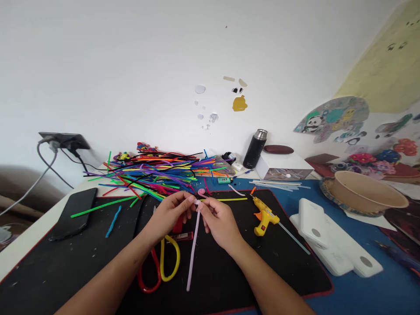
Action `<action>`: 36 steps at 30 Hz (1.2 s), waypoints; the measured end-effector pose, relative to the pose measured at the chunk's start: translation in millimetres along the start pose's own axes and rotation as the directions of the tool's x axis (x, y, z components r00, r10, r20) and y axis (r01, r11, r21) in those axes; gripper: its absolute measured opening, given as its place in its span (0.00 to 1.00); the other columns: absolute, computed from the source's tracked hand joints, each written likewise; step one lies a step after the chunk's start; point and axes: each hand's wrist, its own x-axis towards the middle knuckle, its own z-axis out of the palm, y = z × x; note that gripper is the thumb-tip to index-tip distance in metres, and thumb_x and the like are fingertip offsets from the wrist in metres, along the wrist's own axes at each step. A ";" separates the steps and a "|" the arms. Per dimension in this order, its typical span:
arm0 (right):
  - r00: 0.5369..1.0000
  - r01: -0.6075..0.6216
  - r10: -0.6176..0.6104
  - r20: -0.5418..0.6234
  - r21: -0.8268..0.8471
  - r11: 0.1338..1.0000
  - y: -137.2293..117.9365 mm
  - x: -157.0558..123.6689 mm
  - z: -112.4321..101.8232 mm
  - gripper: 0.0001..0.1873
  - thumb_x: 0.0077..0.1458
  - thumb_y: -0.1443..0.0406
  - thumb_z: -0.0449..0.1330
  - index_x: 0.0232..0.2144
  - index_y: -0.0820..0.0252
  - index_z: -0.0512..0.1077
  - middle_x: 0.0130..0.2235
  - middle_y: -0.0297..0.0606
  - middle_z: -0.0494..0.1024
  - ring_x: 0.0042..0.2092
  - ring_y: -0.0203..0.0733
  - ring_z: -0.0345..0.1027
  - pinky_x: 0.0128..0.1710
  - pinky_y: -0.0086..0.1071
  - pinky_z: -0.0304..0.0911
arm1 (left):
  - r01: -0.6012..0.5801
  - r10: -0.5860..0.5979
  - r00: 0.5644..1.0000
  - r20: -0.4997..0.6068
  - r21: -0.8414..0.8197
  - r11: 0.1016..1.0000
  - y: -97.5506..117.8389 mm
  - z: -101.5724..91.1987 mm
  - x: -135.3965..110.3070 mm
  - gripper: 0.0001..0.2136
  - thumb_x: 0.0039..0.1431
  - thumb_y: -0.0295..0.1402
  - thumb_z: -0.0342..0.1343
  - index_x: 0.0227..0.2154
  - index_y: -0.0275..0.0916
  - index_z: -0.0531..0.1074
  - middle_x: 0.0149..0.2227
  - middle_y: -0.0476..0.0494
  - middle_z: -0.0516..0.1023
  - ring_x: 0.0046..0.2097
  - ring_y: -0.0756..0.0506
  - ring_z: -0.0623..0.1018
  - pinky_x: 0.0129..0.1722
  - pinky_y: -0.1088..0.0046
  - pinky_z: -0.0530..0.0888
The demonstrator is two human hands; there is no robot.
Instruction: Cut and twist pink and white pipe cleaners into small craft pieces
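Observation:
A pale pink pipe cleaner hangs down from between my two hands, its upper end bent or curled at my fingertips. My left hand pinches that upper end from the left. From the right, my right hand grips it just below with thumb and forefinger. Beneath my left hand lie scissors with one red and one yellow handle loop, their blades mostly hidden. Just beyond my fingers rests a pink coiled pipe cleaner, near a straight yellow pipe cleaner.
A heap of many-coloured pipe cleaners lies along the wall. Right of my hands is a yellow glue gun, then white power banks and a beige bowl. A black phone lies left; a black thermos stands behind.

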 end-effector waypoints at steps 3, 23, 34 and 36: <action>1.000 0.004 -0.004 0.009 -0.014 1.000 0.8 0.2 0.6 0.17 0.68 0.53 0.57 0.31 0.57 0.72 0.19 0.26 0.66 0.18 0.33 0.61 0.19 0.26 0.56 | 0.002 -0.003 0.999 0.033 0.024 1.000 2.0 1.0 -1.1 0.22 0.59 0.54 0.64 0.31 0.38 0.73 0.24 0.51 0.74 0.25 0.51 0.72 0.26 0.75 0.70; 0.999 -0.041 0.041 0.023 -0.011 0.999 -1.0 -0.7 1.7 0.16 0.66 0.53 0.59 0.31 0.56 0.69 0.19 0.25 0.67 0.18 0.32 0.60 0.19 0.26 0.54 | -0.041 0.032 0.998 0.052 0.181 0.983 11.5 2.1 -7.2 0.18 0.62 0.51 0.59 0.31 0.39 0.71 0.23 0.53 0.69 0.25 0.51 0.67 0.25 0.76 0.64; 1.000 0.025 -0.025 0.005 -0.173 0.985 -2.8 -1.5 -0.3 0.13 0.67 0.56 0.57 0.32 0.55 0.71 0.18 0.26 0.66 0.19 0.35 0.60 0.23 0.28 0.54 | 0.025 -0.034 0.998 0.054 0.156 0.988 10.5 -0.1 -7.0 0.20 0.61 0.53 0.60 0.30 0.39 0.71 0.21 0.55 0.67 0.22 0.52 0.64 0.22 0.78 0.61; 0.999 0.034 -0.033 0.006 -0.200 0.979 -2.5 -1.4 -0.7 0.13 0.67 0.57 0.58 0.31 0.55 0.71 0.19 0.26 0.66 0.19 0.34 0.61 0.22 0.28 0.53 | 0.041 -0.050 0.997 0.061 0.146 0.988 11.0 0.2 -7.0 0.21 0.60 0.54 0.60 0.30 0.39 0.71 0.20 0.55 0.67 0.21 0.53 0.63 0.21 0.78 0.61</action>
